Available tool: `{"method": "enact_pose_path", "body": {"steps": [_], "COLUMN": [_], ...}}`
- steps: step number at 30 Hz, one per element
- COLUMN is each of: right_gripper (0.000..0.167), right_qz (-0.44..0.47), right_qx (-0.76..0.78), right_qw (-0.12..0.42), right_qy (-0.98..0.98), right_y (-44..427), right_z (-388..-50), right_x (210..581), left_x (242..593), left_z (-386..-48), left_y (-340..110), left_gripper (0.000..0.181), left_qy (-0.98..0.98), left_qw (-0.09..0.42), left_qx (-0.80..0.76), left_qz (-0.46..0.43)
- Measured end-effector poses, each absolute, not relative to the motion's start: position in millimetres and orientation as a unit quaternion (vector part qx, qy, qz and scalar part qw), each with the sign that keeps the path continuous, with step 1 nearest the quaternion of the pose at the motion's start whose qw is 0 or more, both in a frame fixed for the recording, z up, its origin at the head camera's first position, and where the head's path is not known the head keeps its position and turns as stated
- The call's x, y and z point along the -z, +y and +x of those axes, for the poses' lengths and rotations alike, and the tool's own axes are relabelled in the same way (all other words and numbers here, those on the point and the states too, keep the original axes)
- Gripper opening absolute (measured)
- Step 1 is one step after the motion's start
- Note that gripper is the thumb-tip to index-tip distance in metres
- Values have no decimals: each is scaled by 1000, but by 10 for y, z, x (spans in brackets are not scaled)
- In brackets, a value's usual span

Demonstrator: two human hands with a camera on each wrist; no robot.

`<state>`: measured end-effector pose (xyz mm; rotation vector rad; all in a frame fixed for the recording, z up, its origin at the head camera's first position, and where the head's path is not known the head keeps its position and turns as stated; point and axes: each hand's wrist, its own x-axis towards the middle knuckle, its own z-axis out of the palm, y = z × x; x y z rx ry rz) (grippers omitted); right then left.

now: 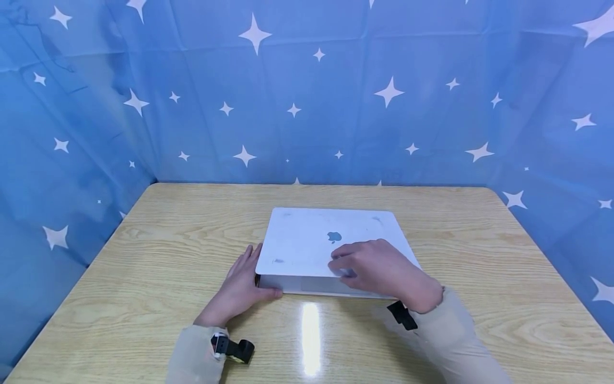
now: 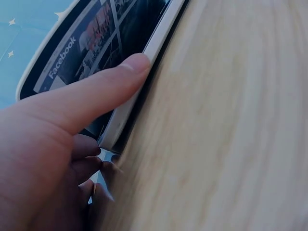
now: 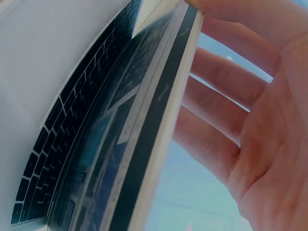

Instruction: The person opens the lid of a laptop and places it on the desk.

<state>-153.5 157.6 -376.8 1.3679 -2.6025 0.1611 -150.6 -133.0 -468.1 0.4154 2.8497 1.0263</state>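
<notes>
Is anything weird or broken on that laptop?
A little weird: the laptop has small dark marks near some corners of its lid. They look odd because most of the lid is plain, except for the apple logo. I can't tell whether they're smudges or scratches.

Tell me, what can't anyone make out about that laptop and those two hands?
Head view: the keyboard and screen, hidden by the lid.
Left wrist view: part of the screen, behind the left hand's thumb; its smaller print, too blurred.
Right wrist view: several fingertips of the right hand, behind the lid; the key lettering, too small and dark.
</notes>
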Motion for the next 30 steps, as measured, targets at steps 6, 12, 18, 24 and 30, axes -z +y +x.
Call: {"method": "enact_pose_path", "body": {"steps": [6,12,18,24,30], "right_gripper": [11,24,30,30,26], "right_qz": [457,446,444,445,448], "right_qx": [-61,-61,-55,-57,-82], "right_qw": [94,104,121,140,179], "right_qy": [-883,-887,-886,-883,-872], "right_y": [1585,1588,1592,1612,1626], "right_z": [-1520,-1506,-1505,-1508,-1527], "right_x": [3724,3679,3671,3672,3669], "left_x": [4680,4667,4670,4675,4673], "left_z": [-1502,-1501,-1498,-1491,-1494], "left_y": [-1334,-1331,-1331,-1333,-1324], "left_gripper": [112,110,104,100,99], "left_qy": [928,928,930,929,929], "left_qw": [35,40,43,45,43], "left_qx": [-342,-342,-338,-341,-338], "left_qz": [141,140,140,138,142]}}
